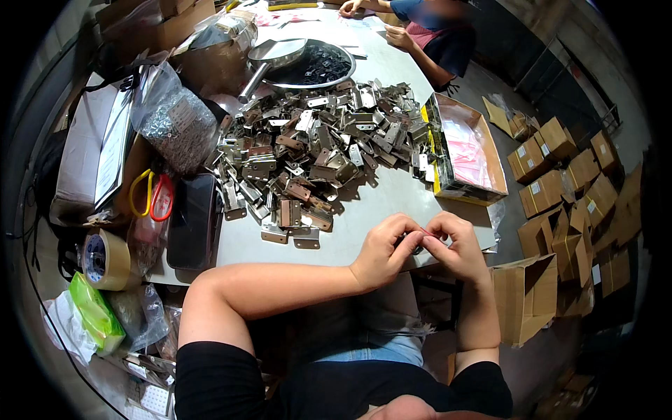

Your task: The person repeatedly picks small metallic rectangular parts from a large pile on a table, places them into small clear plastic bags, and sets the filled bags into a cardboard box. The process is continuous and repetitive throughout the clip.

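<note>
My left hand (387, 252) and my right hand (456, 250) meet over the table's near edge, fingertips pinched together. Between them is something small. A thin pinkish edge and a dark bit show there, but the fingers hide the rest. Beyond my hands spreads a large heap of small metal plates and brackets with holes (318, 147), silver and brownish. Right of the heap stands an open carton (469, 190) holding pink-and-clear plastic bags (462, 150).
Behind the heap, a steel bowl (350, 68) holds black parts, with a metal scoop (253, 82) on it. At left are a bag of screws (178, 129), scissors (162, 198), a dark phone-like slab (190, 222) and tape (112, 260). Cardboard boxes (542, 192) crowd the right floor. Another person (437, 42) sits opposite.
</note>
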Demonstrator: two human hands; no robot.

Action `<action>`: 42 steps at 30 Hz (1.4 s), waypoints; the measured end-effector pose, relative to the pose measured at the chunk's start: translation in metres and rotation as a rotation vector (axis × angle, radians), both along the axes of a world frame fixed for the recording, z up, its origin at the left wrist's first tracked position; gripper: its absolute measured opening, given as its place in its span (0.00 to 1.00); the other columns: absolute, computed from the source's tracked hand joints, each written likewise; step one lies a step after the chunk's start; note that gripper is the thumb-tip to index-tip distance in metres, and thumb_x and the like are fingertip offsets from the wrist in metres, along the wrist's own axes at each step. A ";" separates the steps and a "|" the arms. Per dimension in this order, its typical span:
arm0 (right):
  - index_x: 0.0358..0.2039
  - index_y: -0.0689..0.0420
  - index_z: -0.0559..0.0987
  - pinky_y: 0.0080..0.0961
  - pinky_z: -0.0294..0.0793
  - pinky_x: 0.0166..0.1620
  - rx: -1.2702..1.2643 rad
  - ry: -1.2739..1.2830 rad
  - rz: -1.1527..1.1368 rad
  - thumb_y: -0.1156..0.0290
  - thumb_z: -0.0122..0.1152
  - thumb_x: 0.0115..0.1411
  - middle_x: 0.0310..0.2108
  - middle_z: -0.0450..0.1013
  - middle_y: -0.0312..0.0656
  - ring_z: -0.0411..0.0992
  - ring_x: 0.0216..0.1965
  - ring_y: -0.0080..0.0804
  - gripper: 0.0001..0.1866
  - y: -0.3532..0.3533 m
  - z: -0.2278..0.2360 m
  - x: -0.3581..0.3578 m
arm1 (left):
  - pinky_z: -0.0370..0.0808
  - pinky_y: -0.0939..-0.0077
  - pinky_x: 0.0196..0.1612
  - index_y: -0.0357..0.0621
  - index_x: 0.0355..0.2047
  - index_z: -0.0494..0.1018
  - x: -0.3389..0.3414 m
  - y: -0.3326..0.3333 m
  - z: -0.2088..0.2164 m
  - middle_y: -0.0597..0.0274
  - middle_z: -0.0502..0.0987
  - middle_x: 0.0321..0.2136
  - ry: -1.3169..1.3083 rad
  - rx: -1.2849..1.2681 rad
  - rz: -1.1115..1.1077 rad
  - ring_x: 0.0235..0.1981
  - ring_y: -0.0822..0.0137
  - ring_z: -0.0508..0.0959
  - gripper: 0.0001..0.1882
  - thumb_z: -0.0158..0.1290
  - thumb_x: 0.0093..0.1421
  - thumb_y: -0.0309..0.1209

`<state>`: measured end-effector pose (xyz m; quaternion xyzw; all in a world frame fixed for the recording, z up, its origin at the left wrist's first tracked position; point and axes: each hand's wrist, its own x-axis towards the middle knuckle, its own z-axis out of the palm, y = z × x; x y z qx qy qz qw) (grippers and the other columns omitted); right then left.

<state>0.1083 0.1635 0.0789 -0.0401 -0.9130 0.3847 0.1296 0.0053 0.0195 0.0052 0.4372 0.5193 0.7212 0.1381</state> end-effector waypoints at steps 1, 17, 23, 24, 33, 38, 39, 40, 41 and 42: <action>0.30 0.63 0.76 0.25 0.69 0.33 0.022 0.004 0.033 0.73 0.64 0.53 0.26 0.73 0.43 0.71 0.28 0.32 0.08 -0.001 -0.001 -0.001 | 0.72 0.74 0.38 0.35 0.33 0.74 0.000 0.000 -0.001 0.55 0.76 0.31 0.005 -0.005 -0.005 0.33 0.63 0.76 0.06 0.51 0.63 0.26; 0.31 0.59 0.72 0.19 0.64 0.39 -0.313 0.293 -0.486 0.74 0.55 0.64 0.34 0.69 0.33 0.65 0.35 0.19 0.05 0.046 -0.015 0.122 | 0.68 0.82 0.37 0.37 0.40 0.68 0.005 0.002 -0.012 0.66 0.71 0.31 -0.177 -0.108 -0.153 0.33 0.76 0.69 0.09 0.49 0.67 0.30; 0.34 0.61 0.73 0.26 0.68 0.41 0.369 0.383 -1.145 0.70 0.53 0.66 0.32 0.72 0.40 0.69 0.35 0.27 0.08 0.120 -0.013 0.251 | 0.67 0.83 0.36 0.37 0.42 0.68 0.009 -0.003 -0.007 0.68 0.70 0.31 -0.189 -0.151 -0.184 0.32 0.78 0.68 0.09 0.49 0.67 0.30; 0.34 0.62 0.73 0.27 0.69 0.40 0.518 0.320 -1.262 0.69 0.54 0.66 0.31 0.72 0.42 0.70 0.34 0.29 0.08 0.132 -0.015 0.265 | 0.67 0.83 0.36 0.37 0.42 0.68 0.008 -0.004 -0.005 0.67 0.70 0.31 -0.183 -0.161 -0.187 0.32 0.78 0.68 0.09 0.49 0.67 0.30; 0.30 0.64 0.76 0.30 0.71 0.39 0.487 0.221 -0.909 0.72 0.59 0.58 0.30 0.74 0.48 0.73 0.33 0.42 0.07 0.130 -0.019 0.115 | 0.69 0.82 0.36 0.36 0.41 0.68 0.007 -0.001 -0.006 0.64 0.72 0.30 -0.099 -0.158 -0.201 0.32 0.76 0.70 0.10 0.50 0.66 0.30; 0.37 0.63 0.80 0.30 0.74 0.45 0.166 0.026 -0.663 0.67 0.65 0.51 0.36 0.77 0.49 0.76 0.39 0.42 0.16 0.152 0.006 -0.014 | 0.70 0.81 0.36 0.35 0.42 0.68 0.006 -0.003 -0.005 0.63 0.72 0.30 -0.068 -0.186 -0.199 0.32 0.75 0.71 0.10 0.51 0.65 0.30; 0.39 0.62 0.81 0.30 0.74 0.47 0.228 0.009 -0.601 0.66 0.67 0.49 0.38 0.77 0.49 0.76 0.41 0.44 0.18 0.161 0.003 -0.030 | 0.70 0.80 0.36 0.35 0.42 0.68 0.006 -0.003 -0.004 0.63 0.72 0.30 -0.069 -0.182 -0.200 0.32 0.75 0.71 0.10 0.51 0.65 0.30; 0.40 0.61 0.81 0.30 0.73 0.50 0.289 -0.006 -0.534 0.66 0.69 0.47 0.41 0.77 0.49 0.76 0.43 0.45 0.20 0.170 -0.003 -0.047 | 0.70 0.80 0.36 0.35 0.42 0.68 0.005 -0.003 -0.003 0.63 0.72 0.30 -0.069 -0.178 -0.197 0.32 0.75 0.71 0.11 0.51 0.65 0.30; 0.40 0.59 0.82 0.30 0.71 0.53 0.479 0.009 -0.393 0.65 0.71 0.45 0.43 0.76 0.50 0.75 0.46 0.45 0.21 0.194 -0.015 -0.060 | 0.70 0.80 0.36 0.36 0.42 0.68 0.005 -0.002 -0.003 0.63 0.73 0.30 -0.064 -0.177 -0.199 0.31 0.75 0.72 0.11 0.51 0.65 0.30; 0.39 0.60 0.82 0.30 0.71 0.51 0.545 -0.036 -0.358 0.66 0.71 0.45 0.43 0.76 0.50 0.75 0.45 0.44 0.20 0.199 -0.021 -0.068 | 0.70 0.80 0.36 0.36 0.42 0.68 0.006 -0.002 -0.005 0.63 0.73 0.30 -0.062 -0.180 -0.198 0.31 0.75 0.72 0.11 0.51 0.65 0.30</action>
